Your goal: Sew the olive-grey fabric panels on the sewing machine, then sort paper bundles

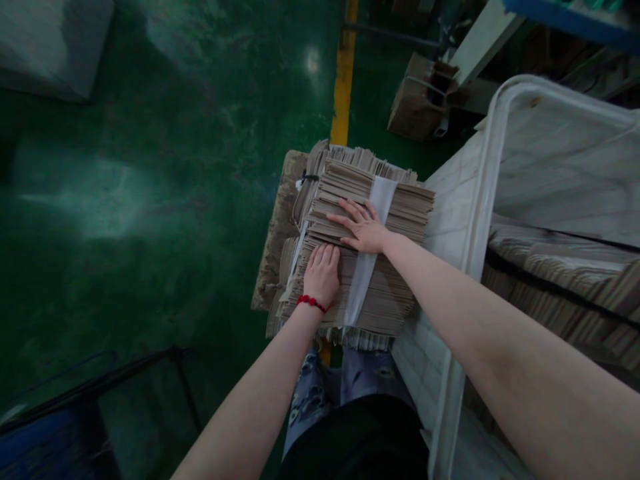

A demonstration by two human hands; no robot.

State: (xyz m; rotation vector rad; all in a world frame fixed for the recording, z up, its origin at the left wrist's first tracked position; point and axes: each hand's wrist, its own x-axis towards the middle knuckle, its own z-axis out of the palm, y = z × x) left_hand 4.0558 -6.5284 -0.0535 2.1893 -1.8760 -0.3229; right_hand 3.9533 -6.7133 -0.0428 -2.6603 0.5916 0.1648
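Resting both hands flat on a strapped stack of cardboard sheets

The left hand (pixel 321 275), a red bracelet (pixel 311 303) at its wrist, lies open on the stack (pixel 400 213), gripping nothing; the right hand (pixel 363 227) lies open with fingers spread, across the white strap (pixel 383 193), also gripping nothing. The stack sits on a worn brown board (pixel 277 227), just beside the rim of a white cart (pixel 493 153) holding more cardboard (pixel 560 280), above a green floor (pixel 125 200) with a yellow line (pixel 344 87).
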